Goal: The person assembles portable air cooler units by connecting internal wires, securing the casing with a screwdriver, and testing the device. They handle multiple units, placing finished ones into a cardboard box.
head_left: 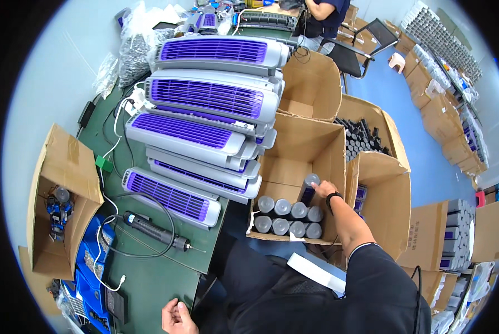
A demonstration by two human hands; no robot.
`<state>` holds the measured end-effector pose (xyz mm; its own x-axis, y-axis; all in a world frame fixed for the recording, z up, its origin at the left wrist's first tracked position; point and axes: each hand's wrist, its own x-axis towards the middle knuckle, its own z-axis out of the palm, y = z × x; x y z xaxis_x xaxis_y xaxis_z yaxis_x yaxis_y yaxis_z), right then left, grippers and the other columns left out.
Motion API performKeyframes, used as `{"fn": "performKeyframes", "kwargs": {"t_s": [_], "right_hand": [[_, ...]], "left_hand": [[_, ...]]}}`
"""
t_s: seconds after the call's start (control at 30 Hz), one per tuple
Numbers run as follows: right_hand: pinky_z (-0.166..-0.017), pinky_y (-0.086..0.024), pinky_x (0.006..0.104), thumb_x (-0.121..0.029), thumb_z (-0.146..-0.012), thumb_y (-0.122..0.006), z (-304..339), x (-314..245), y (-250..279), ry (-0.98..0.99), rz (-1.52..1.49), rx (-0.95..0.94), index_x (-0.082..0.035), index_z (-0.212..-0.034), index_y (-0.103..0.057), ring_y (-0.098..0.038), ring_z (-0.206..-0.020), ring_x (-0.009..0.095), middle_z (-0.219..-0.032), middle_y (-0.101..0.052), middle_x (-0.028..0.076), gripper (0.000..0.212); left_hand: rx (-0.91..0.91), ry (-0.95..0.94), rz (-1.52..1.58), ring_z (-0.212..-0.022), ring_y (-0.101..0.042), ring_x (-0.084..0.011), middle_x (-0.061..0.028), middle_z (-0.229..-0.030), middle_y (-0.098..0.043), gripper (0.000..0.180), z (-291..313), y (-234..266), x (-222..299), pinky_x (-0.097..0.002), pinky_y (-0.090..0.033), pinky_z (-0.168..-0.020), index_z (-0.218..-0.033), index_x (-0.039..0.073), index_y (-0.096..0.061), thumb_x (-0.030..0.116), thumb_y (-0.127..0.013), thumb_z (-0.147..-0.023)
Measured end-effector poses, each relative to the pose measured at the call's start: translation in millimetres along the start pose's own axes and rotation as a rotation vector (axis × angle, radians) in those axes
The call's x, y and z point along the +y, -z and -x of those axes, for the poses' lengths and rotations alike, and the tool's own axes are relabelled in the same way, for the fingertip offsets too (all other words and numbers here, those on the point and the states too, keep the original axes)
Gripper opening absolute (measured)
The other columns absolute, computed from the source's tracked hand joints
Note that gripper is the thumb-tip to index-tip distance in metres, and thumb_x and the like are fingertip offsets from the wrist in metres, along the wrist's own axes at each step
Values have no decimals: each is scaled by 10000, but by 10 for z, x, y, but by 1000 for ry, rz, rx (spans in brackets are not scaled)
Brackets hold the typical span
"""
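My right hand (326, 189) reaches into an open cardboard box (316, 139) and grips a dark cylinder with a grey round end (310, 181). The cylinder leans, its grey end up, above two rows of similar cylinders (282, 207) that stand upright on the near side of the box. Over the green table's (166, 273) near edge, my left hand (178, 318) hangs with its fingers curled in, and nothing shows in it. A black electric screwdriver (155, 231) with a coiled cable lies on the table, in front of stacked grey housings with purple grilles (171, 195).
More boxes stand beside and behind mine; one holds many black cylinders (363, 139). At the left are a tipped carton (66, 161) with small parts and blue bins (91, 261) of screws. A person (327, 14) and a black chair (355, 55) are at the back.
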<state>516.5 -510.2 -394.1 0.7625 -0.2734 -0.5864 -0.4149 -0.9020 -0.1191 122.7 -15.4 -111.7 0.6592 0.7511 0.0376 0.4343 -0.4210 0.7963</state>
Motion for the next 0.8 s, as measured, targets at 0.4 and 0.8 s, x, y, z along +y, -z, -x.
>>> {"fn": "performKeyframes", "kwargs": {"t_s": [0.4, 0.8], "right_hand": [[-976, -584, 482, -394, -918, -734, 217, -359, -91, 18, 75, -117, 2, -1201, -747, -690, -1184, 400, -1268, -714, 229, 487], [-1107, -485, 475, -551, -857, -757, -1151, -621, -148, 88, 158, -405, -86, -1363, -680, -609, -1331, 341, -1449, -630, 159, 692]], "left_hand": [[13, -183, -93, -669, -579, -111, -41, -805, -663, 142, 16, 46, 170, -251, -475, -602, -1060, 19, -762, 82, -778, -933], [-134, -312, -576, -1417, -425, -467, -315, -1539, -424, 873, -241, -622, 1022, -530, -343, -1189, -1550, -51, -419, 345, -836, -893]]}}
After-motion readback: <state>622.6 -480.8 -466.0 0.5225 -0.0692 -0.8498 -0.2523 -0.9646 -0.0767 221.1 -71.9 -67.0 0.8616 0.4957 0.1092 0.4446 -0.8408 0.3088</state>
